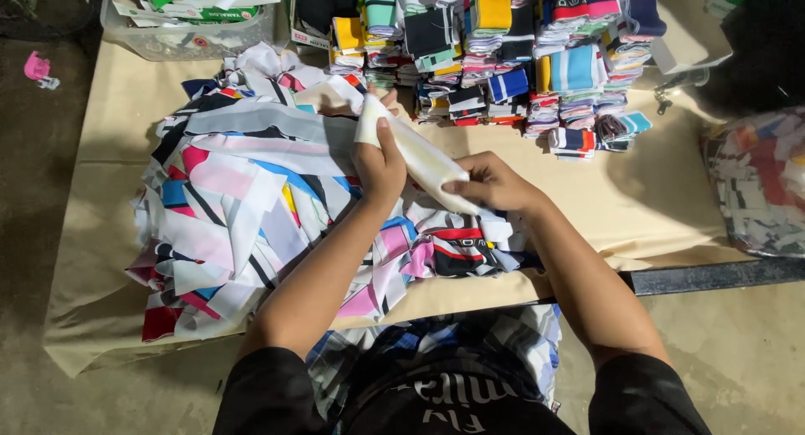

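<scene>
A long white piece of cloth (419,154) is stretched between both my hands above a big loose heap of colourful fabric pieces (243,200). My left hand (377,163) grips its upper end, thumb pressed along the cloth. My right hand (490,183) pinches its lower end near the heap's right side. Both forearms reach in from the bottom of the view.
Stacks of folded colourful cloth bundles (511,58) stand at the back of the beige-covered table (654,200). A clear plastic bin (184,24) with cartons sits at the back left. A bag of fabric scraps (759,183) lies at the right edge.
</scene>
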